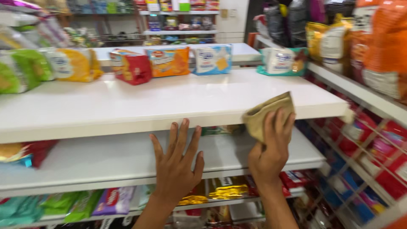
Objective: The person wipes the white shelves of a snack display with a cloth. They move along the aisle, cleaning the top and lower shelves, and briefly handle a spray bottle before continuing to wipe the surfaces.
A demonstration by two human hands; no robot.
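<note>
**Cloth at the shelf edge**

While the left hand is lifted toward the white shelves with its fingers spread wide and nothing in its grasp, its fingertips reach up close to the front lip of the upper shelf. Whether they actually touch that lip is hard to say, since the picture is a little blurred there.

Just beside it, the right hand is closed around a tan cloth, thumb and fingers pinching the folded fabric from below. The cloth sits at the front edge of the upper shelf, near its right end, its top corner rising above the shelf surface.

Along the back of that shelf stands a row of snack packets: a red packet, an orange packet and a blue-and-white packet side by side, with yellow and green packets farther left and a teal packet off to the right. All of them are well apart from both hands.

Below, a second white shelf runs behind the left hand, and gold-wrapped packs lie on the shelf under it, between the two wrists. A wire rack of red packets stands to the right.
</note>
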